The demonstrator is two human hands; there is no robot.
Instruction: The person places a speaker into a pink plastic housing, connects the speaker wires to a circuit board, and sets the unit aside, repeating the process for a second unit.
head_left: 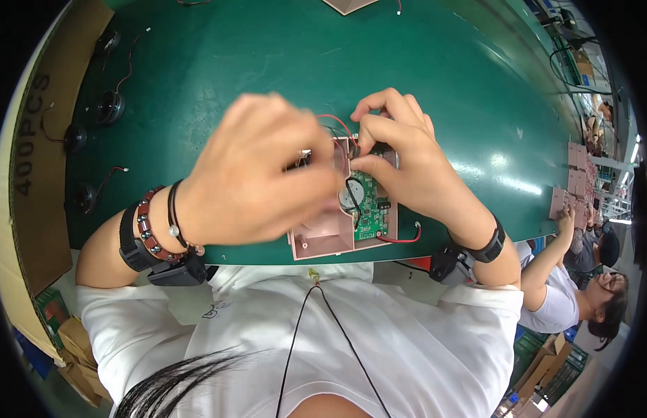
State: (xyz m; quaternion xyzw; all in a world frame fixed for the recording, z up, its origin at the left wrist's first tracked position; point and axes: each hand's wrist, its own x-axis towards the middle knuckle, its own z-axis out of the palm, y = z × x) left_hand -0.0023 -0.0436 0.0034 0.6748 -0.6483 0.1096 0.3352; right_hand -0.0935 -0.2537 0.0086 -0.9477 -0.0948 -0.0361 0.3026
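Note:
A pink plastic housing [323, 246] lies on the table close in front of me. In its right half sits a green circuit board [369, 217] with a round silvery part [351, 194] and a black wire. My right hand [407, 146] pinches at the housing's far edge with thumb and forefinger; what is between the tips is too small to make out. My left hand [261, 174] is over the housing's left half, fingers curled and smeared by motion, hiding much of it. Thin red wires [335, 118] loop up between the hands. A red lead [408, 241] leaves the near right corner.
Several round black speakers [110, 108] with red leads lie along the table's left side beside a cardboard box [55, 146]. Another pink part [349, 5] lies at the far edge. Stacked pink housings [578, 171] stand at the right, near another person [564, 296].

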